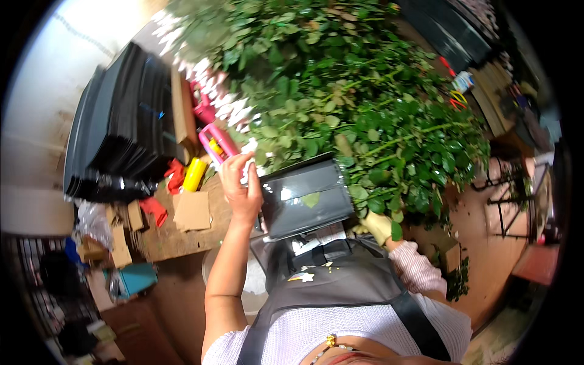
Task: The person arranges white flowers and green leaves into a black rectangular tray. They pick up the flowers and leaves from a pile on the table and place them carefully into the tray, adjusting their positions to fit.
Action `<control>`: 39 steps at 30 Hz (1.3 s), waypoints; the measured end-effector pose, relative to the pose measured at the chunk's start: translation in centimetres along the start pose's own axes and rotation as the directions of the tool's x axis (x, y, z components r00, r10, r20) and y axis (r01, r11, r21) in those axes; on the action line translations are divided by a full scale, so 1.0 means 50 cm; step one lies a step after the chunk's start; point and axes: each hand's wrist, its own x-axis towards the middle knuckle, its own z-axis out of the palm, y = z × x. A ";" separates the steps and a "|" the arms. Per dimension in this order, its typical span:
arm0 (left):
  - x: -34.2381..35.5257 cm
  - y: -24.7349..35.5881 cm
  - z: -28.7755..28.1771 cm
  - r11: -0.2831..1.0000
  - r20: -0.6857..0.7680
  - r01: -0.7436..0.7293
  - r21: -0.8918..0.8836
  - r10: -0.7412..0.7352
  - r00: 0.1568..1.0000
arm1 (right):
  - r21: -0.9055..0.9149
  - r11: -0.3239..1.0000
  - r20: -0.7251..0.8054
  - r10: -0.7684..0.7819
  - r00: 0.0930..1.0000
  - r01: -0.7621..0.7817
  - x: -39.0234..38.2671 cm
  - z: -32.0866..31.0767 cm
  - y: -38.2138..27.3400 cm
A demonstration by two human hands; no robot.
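Observation:
My bare left hand is raised at the left edge of a dark plastic-covered panel. Its thumb and fingers are closed around a small white piece that looks like a flower head. My right hand, in a pale yellow glove, is low beside the panel's right corner, by the leaves. Its fingers are mostly hidden. A single green leaf rests on the panel. Beyond it lies a large heap of leafy rose stems, with whitish-pink flower heads along its left side.
Stacked black sheets stand at the left on a wooden table. Near them are a pink tool, a yellow cylinder and cardboard pieces. A dark box is at the far right. A teal box is lower left.

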 end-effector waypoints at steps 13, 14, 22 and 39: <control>-0.101 -0.511 0.039 0.572 0.084 0.820 -0.020 -0.816 0.572 | -0.419 0.892 -0.058 0.158 0.986 -0.168 -0.112 -0.039 -0.225; -0.087 -0.503 0.036 0.556 0.083 0.831 -0.013 -0.828 0.555 | -0.405 0.900 -0.062 0.148 0.987 -0.160 -0.113 -0.037 -0.228; -0.113 -0.301 -0.022 0.675 0.326 0.476 0.563 -0.711 0.623 | -0.561 0.826 0.035 0.099 0.994 -0.063 -0.131 -0.034 -0.204; -0.046 0.086 -0.018 0.830 0.661 0.149 0.537 -0.524 0.537 | -0.614 0.784 0.038 -0.088 0.995 0.093 -0.187 -0.082 -0.355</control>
